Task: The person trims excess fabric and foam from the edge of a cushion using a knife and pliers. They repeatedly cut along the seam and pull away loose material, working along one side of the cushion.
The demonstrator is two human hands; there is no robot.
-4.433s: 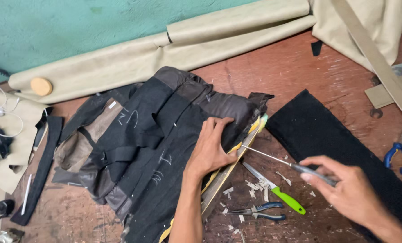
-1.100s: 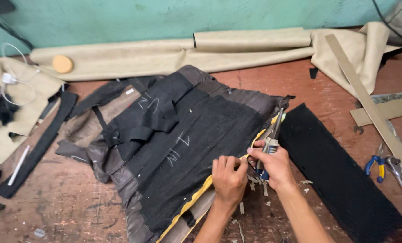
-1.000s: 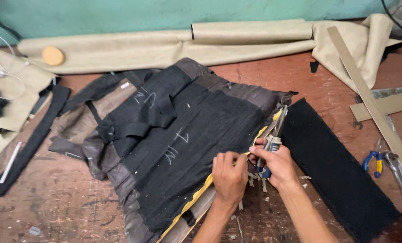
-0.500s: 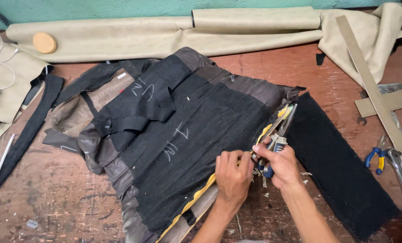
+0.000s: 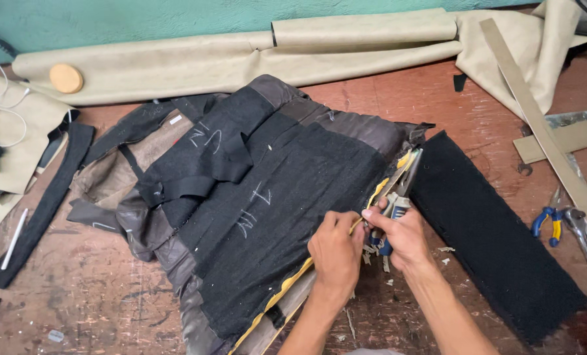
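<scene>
Two bare forearms, left hand (image 5: 336, 253) and right hand (image 5: 405, 233) ungloved, no sleeves, no rings.

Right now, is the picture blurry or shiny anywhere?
In the head view the light is soft and even, with no glare; the black cover and its chalk marks look sharp; both hands, the left hand and right hand, are clear; only faint shadows lie on the table.
</scene>
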